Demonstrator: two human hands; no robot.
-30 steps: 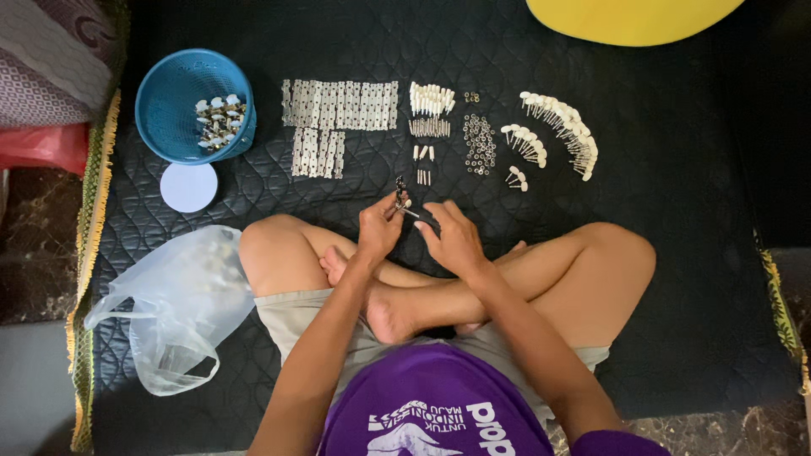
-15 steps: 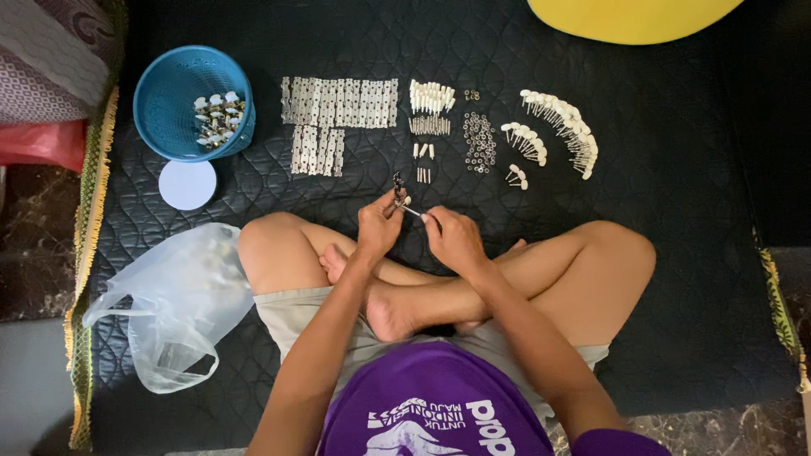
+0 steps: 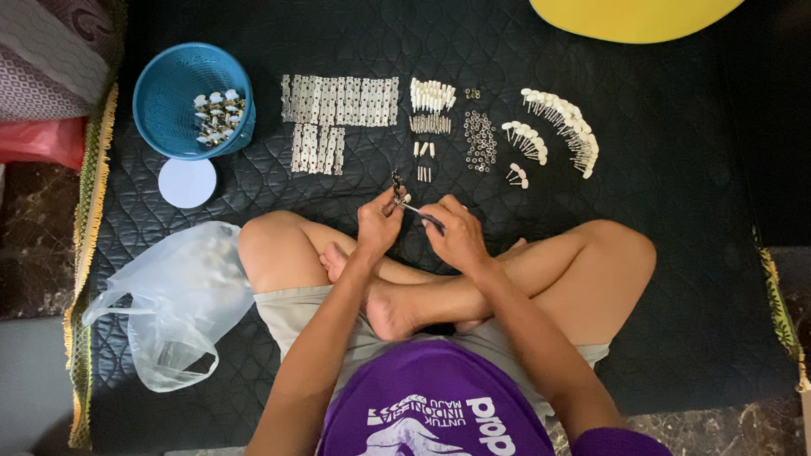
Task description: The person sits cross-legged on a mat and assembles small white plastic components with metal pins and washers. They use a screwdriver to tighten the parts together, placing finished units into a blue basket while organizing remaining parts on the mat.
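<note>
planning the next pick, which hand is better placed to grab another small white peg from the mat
Left, probably: the left hand pinches only a small metal part just below the white pegs, while the right hand grips a screwdriver.

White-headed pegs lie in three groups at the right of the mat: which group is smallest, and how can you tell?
The lowest group of white-headed pegs, nearest the right hand: only a few pieces, while the middle row and the long curved row hold many.

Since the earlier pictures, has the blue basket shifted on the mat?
No. The blue basket sits in the same spot beside the white round lid, left of the metal plate rows.
</note>
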